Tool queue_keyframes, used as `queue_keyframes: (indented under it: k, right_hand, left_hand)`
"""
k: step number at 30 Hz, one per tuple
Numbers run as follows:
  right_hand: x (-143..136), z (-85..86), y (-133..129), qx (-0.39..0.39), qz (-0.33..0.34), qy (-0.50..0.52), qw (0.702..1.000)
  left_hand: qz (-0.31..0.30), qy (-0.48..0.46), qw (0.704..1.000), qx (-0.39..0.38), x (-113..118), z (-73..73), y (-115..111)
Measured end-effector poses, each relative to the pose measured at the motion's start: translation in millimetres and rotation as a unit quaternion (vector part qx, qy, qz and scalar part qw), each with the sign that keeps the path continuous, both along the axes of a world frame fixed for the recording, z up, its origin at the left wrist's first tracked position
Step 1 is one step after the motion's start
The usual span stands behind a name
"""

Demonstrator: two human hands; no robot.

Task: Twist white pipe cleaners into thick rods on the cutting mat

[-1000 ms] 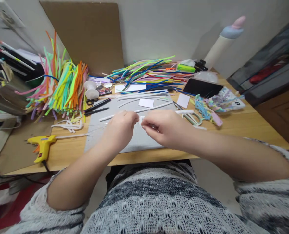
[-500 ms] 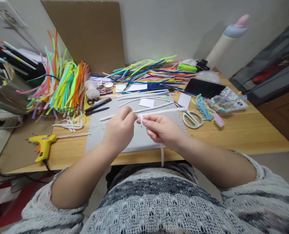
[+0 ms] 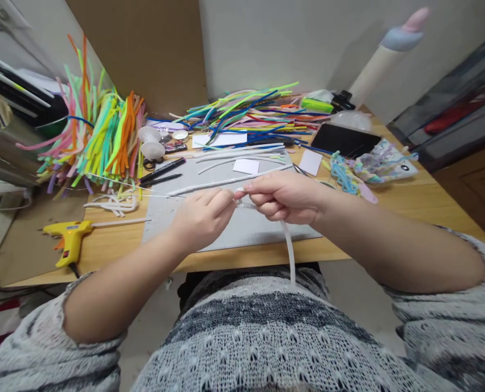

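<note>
Over the grey mat (image 3: 230, 231), my two hands meet with their fingertips close together. My right hand (image 3: 285, 198) is closed, thumb and fingers pinching a white pipe cleaner (image 3: 290, 253) whose tail curves down toward my lap. My left hand (image 3: 204, 218) is closed at the same spot. Thin shiny wires (image 3: 152, 191) run out from it to the left. A bit of white fuzz shows between the hands; fingers cover the exact join. Just beyond them a long white pipe cleaner (image 3: 201, 188) lies across the mat.
A yellow glue gun (image 3: 71, 239) lies at the left, near short white pieces (image 3: 111, 202). Bundled coloured pipe cleaners (image 3: 111, 141) stand behind, and a loose pile (image 3: 250, 117) lies at the back. Black markers (image 3: 163, 173), white cards (image 3: 246, 165) and a phone (image 3: 346, 140) lie around.
My right hand has turned over the white pipe cleaner, and its long end no longer sticks out to the right. My left hand has lowered slightly; wires now show plainly beside it.
</note>
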State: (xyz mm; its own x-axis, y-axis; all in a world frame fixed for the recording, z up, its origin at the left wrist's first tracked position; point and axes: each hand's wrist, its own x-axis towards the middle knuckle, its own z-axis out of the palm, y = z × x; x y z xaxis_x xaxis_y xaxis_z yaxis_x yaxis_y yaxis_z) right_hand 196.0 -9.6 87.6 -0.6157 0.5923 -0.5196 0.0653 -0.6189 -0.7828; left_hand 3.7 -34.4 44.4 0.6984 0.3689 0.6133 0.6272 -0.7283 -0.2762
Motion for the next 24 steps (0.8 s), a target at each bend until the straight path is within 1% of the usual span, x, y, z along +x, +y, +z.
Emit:
queue_keyframes:
  k: [3,5,6,7,9,10,11,12,14,16,18,20,22,24]
  right_hand:
    - [-6.4,2.3,-7.2,0.114,-0.009,-0.039,0.993]
    - [-9.7,1.1,-12.2,0.209,-0.020,-0.083,0.974]
    - [-10.8,-0.3,-14.7,0.269,-0.024,-0.107,0.957]
    - [-11.6,-2.2,-17.1,0.336,-0.026,-0.132,0.932]
    - [-12.2,-6.5,-22.4,0.465,-0.025,-0.173,0.868]
    - [-12.1,-9.0,-25.2,0.514,-0.022,-0.189,0.836]
    - [-12.0,-11.7,-28.0,0.550,-0.014,-0.200,0.811]
    - [-11.9,-14.6,-30.8,0.574,-0.003,-0.206,0.793]
    - [-11.6,-21.5,-35.4,0.595,0.012,-0.204,0.778]
    - [-11.7,-30.2,-37.9,0.600,0.009,-0.183,0.779]
    - [-12.2,-40.0,-37.9,0.580,-0.019,-0.149,0.801]
    - [-13.3,-49.5,-35.8,0.530,-0.054,-0.111,0.839]
    - [-14.7,-56.6,-32.0,0.462,-0.086,-0.078,0.879]
    - [-15.7,-60.0,-26.9,0.386,-0.094,-0.056,0.916]
  left_hand:
    - [-0.002,-0.011,1.000,0.002,0.3,-2.6,1.1]
    - [0.008,-0.026,1.000,-0.011,0.6,-4.6,1.6]
    - [0.013,-0.036,0.999,-0.019,0.9,-5.6,1.8]
    - [0.020,-0.047,0.998,-0.028,1.2,-6.6,1.9]
    - [0.032,-0.068,0.996,-0.044,2.0,-8.1,2.0]
    - [0.036,-0.078,0.995,-0.050,2.4,-8.5,2.0]
    - [0.039,-0.086,0.994,-0.056,2.8,-8.6,1.9]
    - [0.043,-0.094,0.993,-0.063,3.2,-8.3,1.8]
    - [0.055,-0.114,0.988,-0.084,4.1,-6.9,1.2]
    - [0.068,-0.148,0.980,-0.117,4.9,-4.8,0.3]
    - [0.071,-0.188,0.968,-0.154,5.7,-2.5,-0.6]
    - [0.067,-0.224,0.954,-0.189,6.6,-0.3,-1.6]
    - [0.067,-0.256,0.937,-0.227,7.7,2.0,-2.5]
    - [0.068,-0.283,0.920,-0.264,8.8,5.1,-3.1]
